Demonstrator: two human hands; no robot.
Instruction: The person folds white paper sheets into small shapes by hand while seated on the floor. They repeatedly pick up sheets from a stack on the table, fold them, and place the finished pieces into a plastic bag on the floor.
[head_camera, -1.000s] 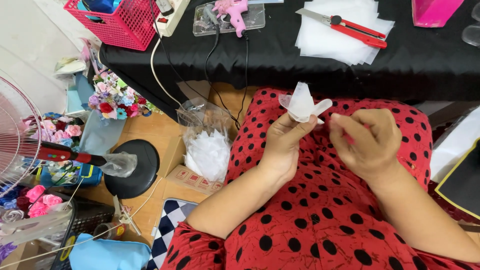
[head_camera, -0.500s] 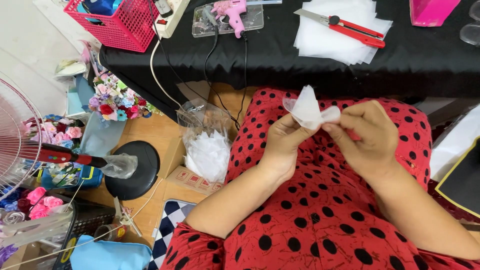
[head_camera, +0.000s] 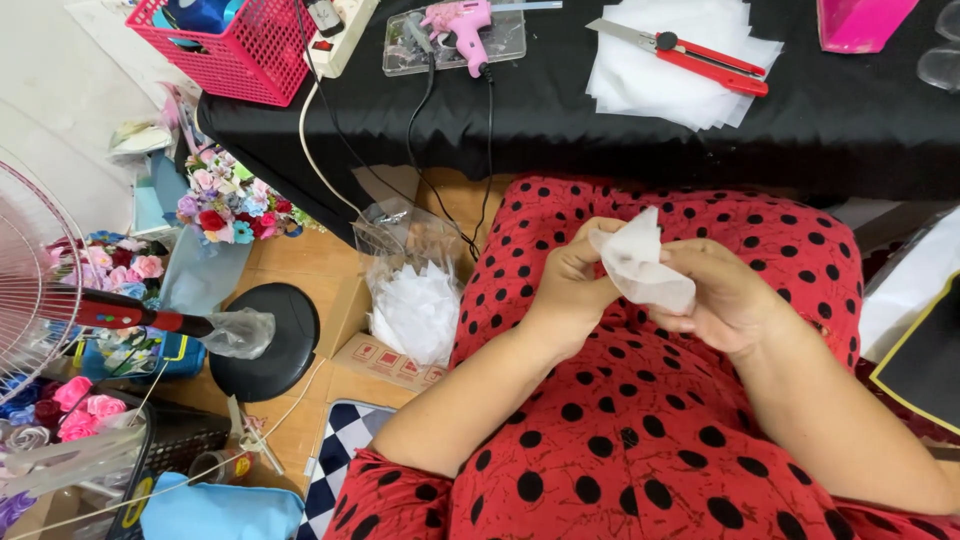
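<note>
White tissue (head_camera: 640, 265), thin and crumpled, sits between both hands above the lap in the red dotted dress (head_camera: 640, 440). The left hand (head_camera: 568, 283) closes its fingers on the sheet's left edge, thumb pressed against it; the right hand (head_camera: 728, 297) wraps its fingers under and round the lower right part, also shut on it. The tissue's long axis runs from about 11 o'clock, where a free corner sticks up, down to 4 o'clock, into the right palm. Both hands touch it, so neither is nearer; the free corner lies at 1 o'clock from the left fingertips.

At 12 o'clock, on the black table (head_camera: 560, 110), lie a stack of sheets (head_camera: 680, 70), a cutter (head_camera: 690, 52) and a glue gun (head_camera: 462, 25). At 9 o'clock a bag (head_camera: 412, 300) of white pieces stands on the floor.
</note>
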